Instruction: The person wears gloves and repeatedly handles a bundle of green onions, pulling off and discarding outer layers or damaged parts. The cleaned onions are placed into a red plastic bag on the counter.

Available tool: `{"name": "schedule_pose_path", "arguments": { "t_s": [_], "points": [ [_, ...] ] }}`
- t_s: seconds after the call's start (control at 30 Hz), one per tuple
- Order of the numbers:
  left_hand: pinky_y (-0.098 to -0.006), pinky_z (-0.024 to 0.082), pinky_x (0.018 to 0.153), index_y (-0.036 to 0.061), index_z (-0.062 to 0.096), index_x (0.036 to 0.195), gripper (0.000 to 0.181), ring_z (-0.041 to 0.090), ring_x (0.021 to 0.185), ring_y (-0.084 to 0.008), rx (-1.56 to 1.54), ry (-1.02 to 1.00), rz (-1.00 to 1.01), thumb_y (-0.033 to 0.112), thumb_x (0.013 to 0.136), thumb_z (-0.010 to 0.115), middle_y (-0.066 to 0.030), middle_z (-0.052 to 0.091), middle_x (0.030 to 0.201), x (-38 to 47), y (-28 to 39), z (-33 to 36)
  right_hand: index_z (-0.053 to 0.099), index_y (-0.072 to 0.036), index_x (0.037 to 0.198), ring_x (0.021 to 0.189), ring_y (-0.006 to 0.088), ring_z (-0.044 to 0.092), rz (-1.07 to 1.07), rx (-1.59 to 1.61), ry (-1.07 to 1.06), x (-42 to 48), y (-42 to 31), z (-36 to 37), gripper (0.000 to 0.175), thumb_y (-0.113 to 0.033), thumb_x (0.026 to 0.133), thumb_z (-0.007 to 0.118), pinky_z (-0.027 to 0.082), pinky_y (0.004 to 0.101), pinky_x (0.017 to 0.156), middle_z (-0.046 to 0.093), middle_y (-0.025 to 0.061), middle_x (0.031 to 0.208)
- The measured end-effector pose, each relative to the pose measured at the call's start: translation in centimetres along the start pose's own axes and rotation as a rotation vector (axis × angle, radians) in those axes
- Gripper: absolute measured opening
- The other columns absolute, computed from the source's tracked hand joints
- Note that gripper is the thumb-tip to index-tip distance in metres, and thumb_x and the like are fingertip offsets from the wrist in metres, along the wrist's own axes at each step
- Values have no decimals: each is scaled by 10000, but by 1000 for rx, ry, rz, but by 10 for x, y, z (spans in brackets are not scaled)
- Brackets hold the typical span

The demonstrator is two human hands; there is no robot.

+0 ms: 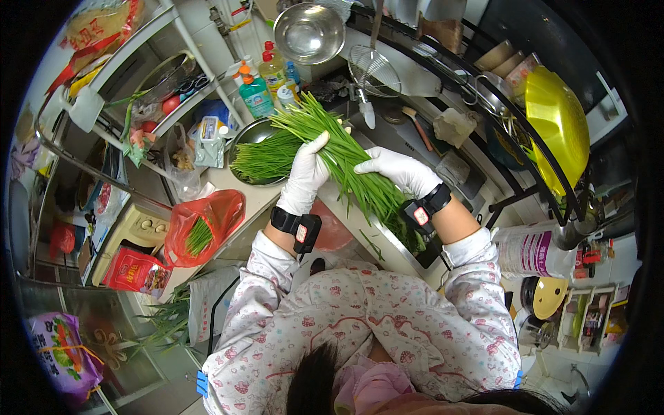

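Note:
A thick bunch of long green garlic chives (345, 161) is held up between my two hands, slanting across the sink area. My left hand (308, 168), in a white glove, grips the bunch around its upper half. Lower down, my gloved right hand (397, 168) has its thumb over the leaves and its fingers hidden beneath. Just left of my left hand, more chives (270, 155) lie in a round metal bowl (257, 128) on the counter. Loose leaves hang from the bunch's lower end, above dark greens (410, 238) at the counter's edge.
A red plastic bag (228, 207) with some chives sits at the counter's left. Detergent bottles (257, 96) stand behind the bowl. A faucet (365, 106) juts in beyond the bunch. To the right is a black dish rack (511, 199) with a yellow basin (557, 124).

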State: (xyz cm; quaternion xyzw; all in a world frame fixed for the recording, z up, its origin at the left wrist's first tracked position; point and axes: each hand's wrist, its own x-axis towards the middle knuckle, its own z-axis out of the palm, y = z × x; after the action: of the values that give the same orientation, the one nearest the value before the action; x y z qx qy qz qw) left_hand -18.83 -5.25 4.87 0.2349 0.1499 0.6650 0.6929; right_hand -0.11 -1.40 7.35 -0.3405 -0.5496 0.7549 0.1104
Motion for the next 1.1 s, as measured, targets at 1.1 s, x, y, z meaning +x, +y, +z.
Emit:
{"name": "schedule_pose_path", "arguments": {
  "t_s": [1.1],
  "points": [
    [-434, 473, 857, 36, 560, 1023, 158, 588, 883, -253, -403, 444, 189, 121, 892, 533, -89, 599, 949, -4, 24, -132, 476, 43, 1245, 889, 121, 555, -125, -701, -199, 135, 12, 36, 589, -136, 738, 718, 448, 268, 833, 619, 71, 1013]
  ]
}}
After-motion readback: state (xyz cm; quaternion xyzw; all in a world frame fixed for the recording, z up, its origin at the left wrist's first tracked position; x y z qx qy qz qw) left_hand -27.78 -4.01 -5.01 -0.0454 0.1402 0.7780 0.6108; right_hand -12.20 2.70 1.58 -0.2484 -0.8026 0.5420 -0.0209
